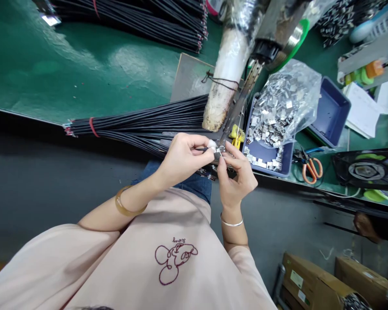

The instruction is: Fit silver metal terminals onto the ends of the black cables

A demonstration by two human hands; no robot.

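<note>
Thumb and fingers of my left hand [187,155] pinch the end of a black cable [199,149], with a white covering on a fingertip. Opposite it, my right hand [235,174] is closed, thumb against fingers, on a small metal connector [218,151] that meets the cable's end. Directly above both hands, the metal arm of a soldering stand [242,101] slopes down to the connector; whether its tip touches is too small to tell. A bundle of black cables [142,120], tied with a red band, lies left of the stand.
A blue tray [286,161] of small metal connectors and a plastic bag [291,99] stand right of the hands. Orange-handled pliers [312,170] lie near the table edge. A white duct [224,77] hangs close above. Another cable bundle [142,21] lies farther back.
</note>
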